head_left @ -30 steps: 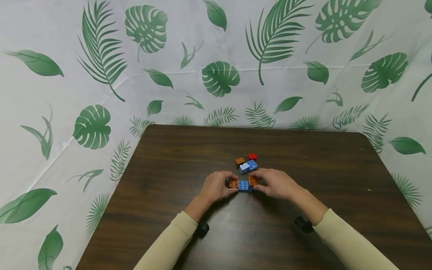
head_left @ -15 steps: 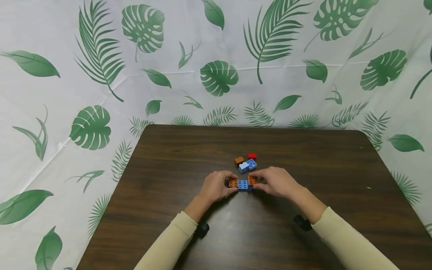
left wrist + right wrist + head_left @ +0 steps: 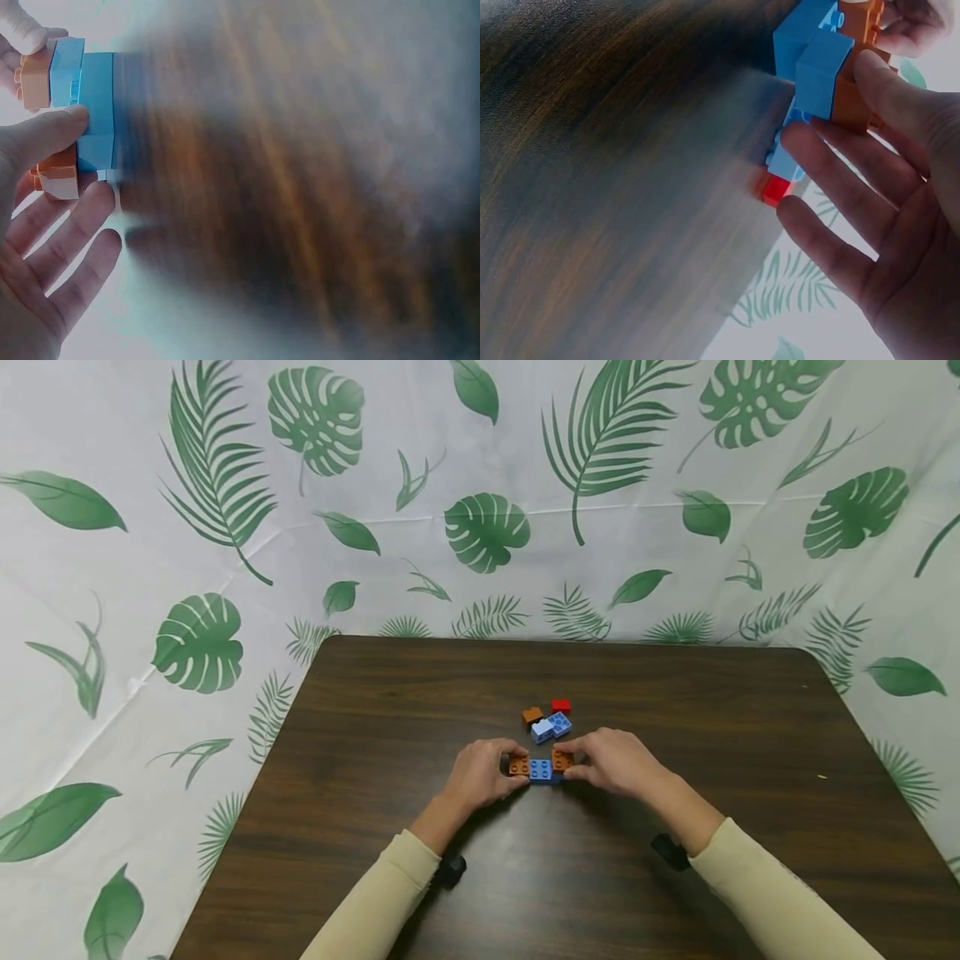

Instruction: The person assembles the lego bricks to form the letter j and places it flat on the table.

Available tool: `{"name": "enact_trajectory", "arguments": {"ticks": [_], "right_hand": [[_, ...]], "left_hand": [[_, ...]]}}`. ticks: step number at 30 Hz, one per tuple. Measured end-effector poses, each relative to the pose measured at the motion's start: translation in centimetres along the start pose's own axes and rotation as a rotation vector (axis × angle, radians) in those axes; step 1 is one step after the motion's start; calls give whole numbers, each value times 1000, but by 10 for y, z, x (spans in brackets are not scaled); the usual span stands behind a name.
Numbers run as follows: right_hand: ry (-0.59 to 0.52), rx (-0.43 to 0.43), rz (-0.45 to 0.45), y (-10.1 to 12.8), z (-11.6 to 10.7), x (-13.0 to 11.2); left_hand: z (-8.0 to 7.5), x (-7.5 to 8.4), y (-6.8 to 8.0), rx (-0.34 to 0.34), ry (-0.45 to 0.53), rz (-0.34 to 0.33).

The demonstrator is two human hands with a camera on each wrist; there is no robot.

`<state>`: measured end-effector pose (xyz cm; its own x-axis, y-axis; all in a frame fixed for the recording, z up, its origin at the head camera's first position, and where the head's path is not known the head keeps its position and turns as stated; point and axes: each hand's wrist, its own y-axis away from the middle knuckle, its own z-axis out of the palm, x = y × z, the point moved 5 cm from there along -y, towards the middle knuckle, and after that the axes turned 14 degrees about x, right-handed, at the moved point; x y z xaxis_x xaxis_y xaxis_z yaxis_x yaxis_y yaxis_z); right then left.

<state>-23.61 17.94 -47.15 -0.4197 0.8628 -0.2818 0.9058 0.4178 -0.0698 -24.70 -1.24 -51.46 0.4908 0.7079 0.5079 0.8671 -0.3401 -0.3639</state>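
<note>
A small stack of toy building bricks stands between my two hands on the dark wooden table. My left hand [image 3: 482, 774] pinches the orange brick [image 3: 58, 177] at the stack's left end, thumb in front, its other fingers spread. On the right, my right hand [image 3: 613, 765] pinches a second orange brick [image 3: 850, 97] between thumb and fingers; a blue brick [image 3: 823, 73] sits directly beneath it. Between the two orange bricks shows a studded blue brick [image 3: 540, 769]. In the left wrist view a long blue brick [image 3: 97, 112] forms the bottom of the stack.
Just beyond the stack lie loose bricks: an orange one [image 3: 532, 717], a red one [image 3: 561, 706], a light blue one [image 3: 542, 732] and a blue one [image 3: 559, 724] touching it. A white leaf-patterned cloth [image 3: 420, 435] hangs behind the table [image 3: 405, 693].
Both hands keep their hold on the orange bricks at nearly the same spot. Only the head view shifts slightly.
</note>
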Motion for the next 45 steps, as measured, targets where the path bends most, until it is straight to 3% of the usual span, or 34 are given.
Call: {"name": "enact_trajectory", "arguments": {"ticks": [18, 25, 34, 45], "right_hand": [[55, 8, -19, 0, 0, -8], [34, 4, -4, -2, 2, -9], [-14, -31, 79, -6, -1, -3], [-60, -84, 61, -11, 0, 0]], "left_hand": [[-4, 6, -3, -11, -64, 36], [-5, 6, -5, -13, -74, 24], [-2, 5, -8, -30, -65, 8], [-1, 6, -6, -18, -66, 7]]}}
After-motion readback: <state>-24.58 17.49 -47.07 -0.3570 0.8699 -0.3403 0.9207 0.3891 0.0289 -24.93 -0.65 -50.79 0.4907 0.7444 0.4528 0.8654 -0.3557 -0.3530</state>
